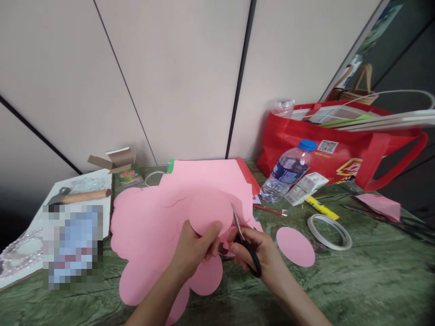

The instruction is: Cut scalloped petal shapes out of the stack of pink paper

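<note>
My left hand (200, 242) pinches a round piece of pink paper (210, 210) between thumb and fingers, holding it above the other paper. My right hand (253, 249) is closed on black-handled scissors (250, 256), whose metal blades point up along the right edge of that piece. Whether the blades are open or closed is hard to make out. Beneath both hands lies a large scalloped pink paper shape (146, 231), with more rounded pink pieces (207, 276) near its lower edge. A separate pink paper oval (295, 246) rests on the table to the right of my right hand.
Right of the paper stand a water bottle (287, 172), a small white box (306, 188) and a red bag (306, 131). A tape roll (347, 240), yellow glue stick (322, 208) and red pencil (270, 209) lie nearby. At left are a hammer (84, 196) and an opened box (127, 174).
</note>
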`<state>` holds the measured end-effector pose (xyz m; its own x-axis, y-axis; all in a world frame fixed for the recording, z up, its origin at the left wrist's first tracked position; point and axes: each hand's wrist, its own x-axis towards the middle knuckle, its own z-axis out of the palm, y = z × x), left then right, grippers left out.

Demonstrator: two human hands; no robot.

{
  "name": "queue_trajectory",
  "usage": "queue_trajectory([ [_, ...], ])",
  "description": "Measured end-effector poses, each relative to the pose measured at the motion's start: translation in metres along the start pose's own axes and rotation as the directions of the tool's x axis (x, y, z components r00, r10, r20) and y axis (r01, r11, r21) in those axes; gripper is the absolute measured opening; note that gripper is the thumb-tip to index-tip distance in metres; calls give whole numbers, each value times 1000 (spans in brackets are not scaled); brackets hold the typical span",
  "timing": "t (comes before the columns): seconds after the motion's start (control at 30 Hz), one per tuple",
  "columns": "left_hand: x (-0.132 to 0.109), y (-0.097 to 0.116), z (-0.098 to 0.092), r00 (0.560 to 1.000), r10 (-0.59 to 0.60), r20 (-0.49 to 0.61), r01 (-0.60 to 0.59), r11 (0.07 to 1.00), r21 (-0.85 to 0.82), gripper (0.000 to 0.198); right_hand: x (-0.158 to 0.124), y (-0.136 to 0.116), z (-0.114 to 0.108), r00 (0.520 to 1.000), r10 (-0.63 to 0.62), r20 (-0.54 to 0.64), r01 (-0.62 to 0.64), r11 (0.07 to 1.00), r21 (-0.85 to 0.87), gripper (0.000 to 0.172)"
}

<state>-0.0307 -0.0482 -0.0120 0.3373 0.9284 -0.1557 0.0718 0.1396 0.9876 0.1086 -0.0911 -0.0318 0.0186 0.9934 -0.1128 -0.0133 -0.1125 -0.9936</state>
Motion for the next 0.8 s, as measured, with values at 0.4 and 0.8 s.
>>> queue_trajectory([
  [0.4, 1, -2, -1, 999, -14, 52, 18, 998, -66, 44, 0, 2, 0, 1000, -3, 14, 3, 1000, 9, 27],
  [0.8, 0, -2, 0, 994, -60, 88, 62, 998, -11, 39, 0, -7, -1, 997, -82, -11, 83, 995, 61, 38],
])
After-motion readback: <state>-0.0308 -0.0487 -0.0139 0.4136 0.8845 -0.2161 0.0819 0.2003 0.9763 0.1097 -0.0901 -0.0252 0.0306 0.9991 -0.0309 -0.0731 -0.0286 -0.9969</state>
